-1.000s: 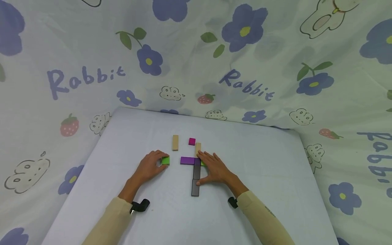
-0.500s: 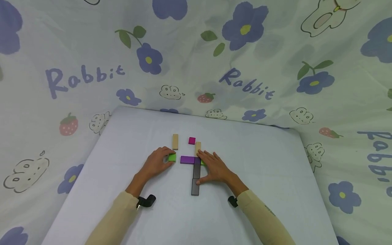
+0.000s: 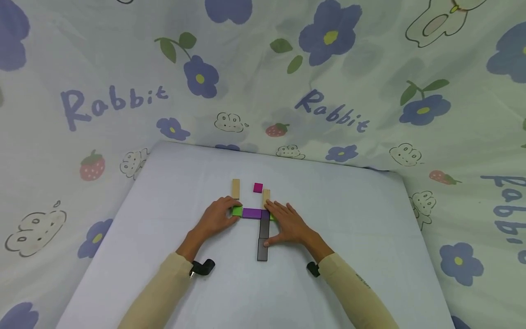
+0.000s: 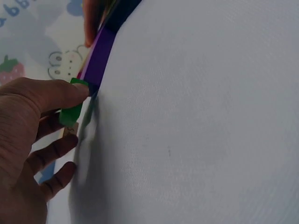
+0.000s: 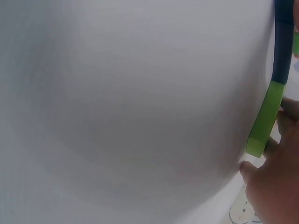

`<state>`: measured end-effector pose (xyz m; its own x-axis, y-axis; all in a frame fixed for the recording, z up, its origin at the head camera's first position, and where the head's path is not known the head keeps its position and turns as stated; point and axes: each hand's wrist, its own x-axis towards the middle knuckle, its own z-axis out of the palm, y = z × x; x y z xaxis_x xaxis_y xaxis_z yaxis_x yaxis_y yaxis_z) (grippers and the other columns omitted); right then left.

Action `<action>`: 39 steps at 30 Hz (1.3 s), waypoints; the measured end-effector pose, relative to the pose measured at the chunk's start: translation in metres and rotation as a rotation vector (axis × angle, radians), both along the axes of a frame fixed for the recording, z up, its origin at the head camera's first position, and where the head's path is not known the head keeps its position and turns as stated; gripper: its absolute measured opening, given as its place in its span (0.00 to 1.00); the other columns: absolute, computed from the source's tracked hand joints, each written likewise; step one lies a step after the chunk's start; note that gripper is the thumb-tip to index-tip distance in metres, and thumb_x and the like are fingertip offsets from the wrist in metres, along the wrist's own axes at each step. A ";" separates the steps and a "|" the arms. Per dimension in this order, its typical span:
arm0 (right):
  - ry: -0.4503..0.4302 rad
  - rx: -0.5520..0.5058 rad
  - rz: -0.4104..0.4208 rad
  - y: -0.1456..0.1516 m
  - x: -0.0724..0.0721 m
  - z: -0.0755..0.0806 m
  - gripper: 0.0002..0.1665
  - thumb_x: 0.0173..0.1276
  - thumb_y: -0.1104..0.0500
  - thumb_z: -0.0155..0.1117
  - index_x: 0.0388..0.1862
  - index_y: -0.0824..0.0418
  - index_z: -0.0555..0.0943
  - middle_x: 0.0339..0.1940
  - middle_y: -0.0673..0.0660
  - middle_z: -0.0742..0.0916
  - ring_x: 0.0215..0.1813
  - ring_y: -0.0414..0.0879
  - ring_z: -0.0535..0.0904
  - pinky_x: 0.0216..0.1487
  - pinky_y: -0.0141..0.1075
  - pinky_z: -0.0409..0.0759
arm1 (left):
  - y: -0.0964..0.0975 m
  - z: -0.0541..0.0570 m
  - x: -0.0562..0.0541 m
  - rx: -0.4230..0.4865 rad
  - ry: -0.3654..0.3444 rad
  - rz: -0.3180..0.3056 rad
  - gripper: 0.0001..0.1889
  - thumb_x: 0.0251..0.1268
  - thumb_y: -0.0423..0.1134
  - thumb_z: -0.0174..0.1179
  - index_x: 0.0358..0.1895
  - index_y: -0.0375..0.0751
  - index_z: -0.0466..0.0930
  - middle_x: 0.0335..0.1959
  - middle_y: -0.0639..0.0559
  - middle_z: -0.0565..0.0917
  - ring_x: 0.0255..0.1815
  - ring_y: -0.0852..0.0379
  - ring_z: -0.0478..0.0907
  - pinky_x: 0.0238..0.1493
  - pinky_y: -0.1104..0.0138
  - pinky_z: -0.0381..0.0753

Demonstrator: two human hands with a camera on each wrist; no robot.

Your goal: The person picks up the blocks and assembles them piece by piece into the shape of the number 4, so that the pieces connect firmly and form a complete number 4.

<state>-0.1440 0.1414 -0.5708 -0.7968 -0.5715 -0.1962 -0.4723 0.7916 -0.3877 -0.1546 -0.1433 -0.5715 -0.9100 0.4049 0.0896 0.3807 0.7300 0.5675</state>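
My left hand [image 3: 215, 217] pinches a small green block [image 4: 72, 112] between thumb and fingertips. This block is right at the left end of a purple block [image 3: 251, 213]. Spread across the row's other side, my right hand [image 3: 289, 225] has its fingertips at a tan block [image 3: 266, 195] and its thumb on the lower of two dark grey blocks [image 3: 262, 250]. A longer green block [image 5: 266, 119] lies under this hand, mostly hidden in the head view; in the right wrist view it meets the dark blocks end to end.
Behind the row lie a magenta cube [image 3: 258, 188] and another tan block [image 3: 236, 188], the latter just beyond my left fingers. The white table [image 3: 349, 219] reaches back to a hanging cloth [image 3: 255, 68] with flower and rabbit prints.
My left hand has slid right with the small green block, from apart to right at the purple block's end. My right hand has stayed in place over the blocks.
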 end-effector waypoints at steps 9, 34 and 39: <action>0.001 0.004 0.004 -0.001 -0.001 0.002 0.76 0.44 0.22 0.74 0.84 0.50 0.51 0.84 0.50 0.55 0.83 0.49 0.47 0.80 0.54 0.40 | 0.002 0.000 0.000 -0.027 0.018 0.004 0.21 0.58 0.38 0.74 0.56 0.43 0.84 0.56 0.45 0.83 0.57 0.44 0.78 0.58 0.48 0.76; -0.002 0.024 0.004 -0.001 0.000 -0.001 0.76 0.44 0.21 0.73 0.84 0.49 0.50 0.84 0.50 0.54 0.83 0.49 0.47 0.80 0.53 0.40 | 0.002 -0.006 -0.002 0.000 -0.004 -0.011 0.23 0.57 0.40 0.74 0.58 0.44 0.83 0.55 0.47 0.83 0.57 0.47 0.77 0.59 0.49 0.75; -0.002 0.021 0.003 -0.001 -0.001 0.000 0.76 0.44 0.21 0.73 0.84 0.50 0.51 0.84 0.49 0.54 0.83 0.49 0.47 0.80 0.53 0.40 | -0.001 -0.003 -0.002 0.065 0.006 -0.002 0.21 0.59 0.40 0.73 0.56 0.44 0.84 0.52 0.50 0.83 0.53 0.50 0.77 0.56 0.52 0.78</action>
<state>-0.1446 0.1401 -0.5710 -0.7945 -0.5699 -0.2097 -0.4742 0.7979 -0.3721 -0.1566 -0.1443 -0.5744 -0.9083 0.4003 0.1212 0.3860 0.6908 0.6114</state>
